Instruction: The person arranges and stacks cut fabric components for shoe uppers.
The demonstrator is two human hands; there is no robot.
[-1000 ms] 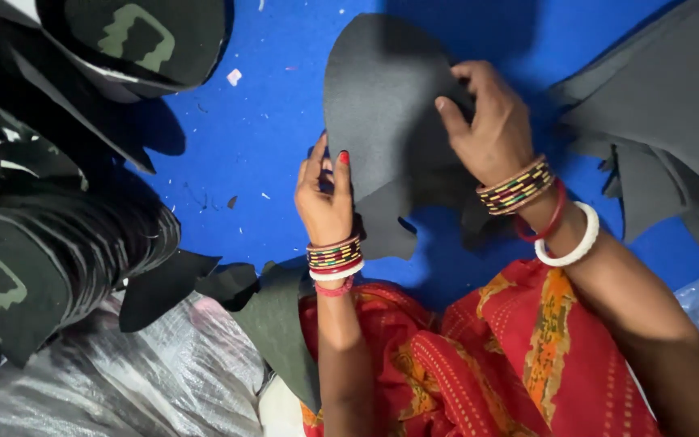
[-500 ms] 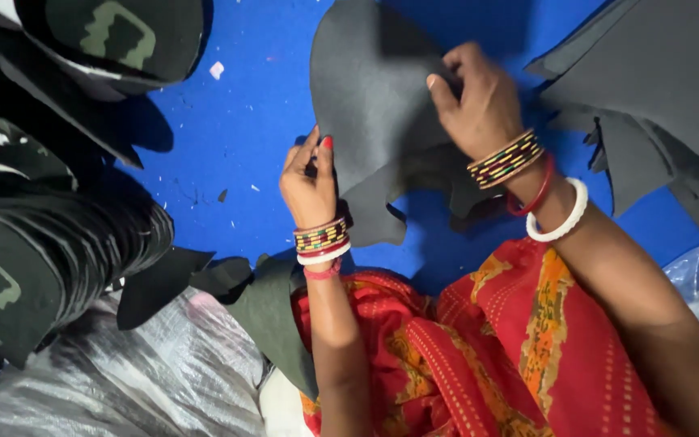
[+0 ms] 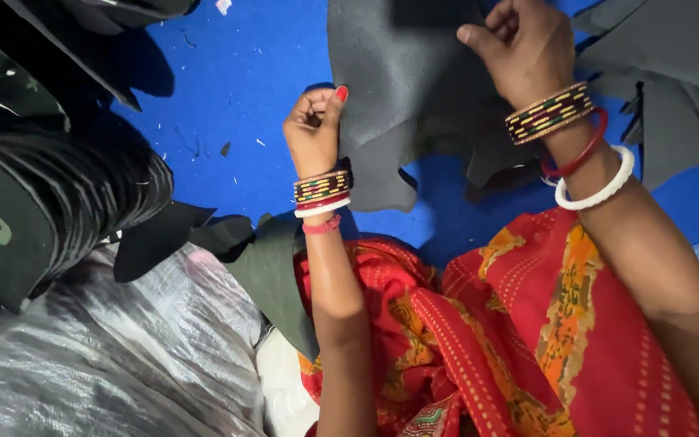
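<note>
Fingers of both hands pinch a dark grey foam sheet [image 3: 414, 89] over the blue floor [image 3: 236, 73], left hand [image 3: 313, 129] at seven o'clock, right hand [image 3: 523, 53] at two, sheet's long axis running twelve-to-six.

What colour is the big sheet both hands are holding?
The sheet is dark grey, plain with no pattern, lying over a bright blue floor. The head view shows it.

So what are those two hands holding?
Both grip one dark grey foam sheet: left hand at its left edge, right hand near its top.
</note>
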